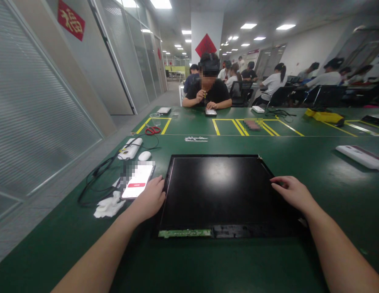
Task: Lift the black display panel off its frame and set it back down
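Black panel (220, 199) between both hands (153, 195) (292, 193)

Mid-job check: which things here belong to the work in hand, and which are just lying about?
In work, apparently:
black display panel, left hand and right hand at its side edges
green circuit board strip along its near edge

Apparently lying about:
lit smartphone
crumpled tissue
red-handled scissors

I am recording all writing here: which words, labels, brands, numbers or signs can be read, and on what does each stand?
"福", gold, on the red paper sign at upper left.
Red diamond on the pillar: too blurred to read.
Smartphone screen: partly pixelated; the rest too blurred.
Green circuit board on the display panel: markings too small.
I can read nothing else.
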### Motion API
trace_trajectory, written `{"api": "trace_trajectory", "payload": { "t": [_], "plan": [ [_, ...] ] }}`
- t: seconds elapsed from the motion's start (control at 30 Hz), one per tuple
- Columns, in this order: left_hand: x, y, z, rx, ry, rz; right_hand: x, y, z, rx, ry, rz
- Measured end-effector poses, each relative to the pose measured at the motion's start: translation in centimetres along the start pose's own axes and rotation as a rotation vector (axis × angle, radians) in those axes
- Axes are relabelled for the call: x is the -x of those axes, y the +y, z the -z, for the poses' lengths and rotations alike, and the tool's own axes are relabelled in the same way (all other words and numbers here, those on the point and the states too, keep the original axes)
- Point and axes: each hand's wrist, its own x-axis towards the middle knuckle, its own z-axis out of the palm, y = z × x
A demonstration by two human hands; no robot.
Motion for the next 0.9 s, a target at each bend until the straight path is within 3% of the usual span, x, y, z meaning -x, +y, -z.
{"api": "trace_trajectory", "payload": {
  "t": [0.3,0.47,0.63,0.77,0.9],
  "plan": [
    [-0.5,0.3,1.0,0.243,0.091,0.005,0.0,0.0,-0.1,0.002,0.011,0.005],
    [-0.3,1.2,1.5,0.715,0.224,0.219,-0.1,0.3,-0.3,0.004,0.017,0.006],
    [-0.1,2.3,1.5,1.145,0.166,0.506,0.0,0.3,-0.2,0.005,0.003,-0.002],
    [0.0,3.3,1.6,1.287,0.140,0.613,0.1,0.2,-0.2,0.007,-0.004,-0.007],
    [0.0,3.7,1.6,1.374,0.147,0.629,0.0,0.3,-0.3,0.011,0.006,0.001]
  ]
}}
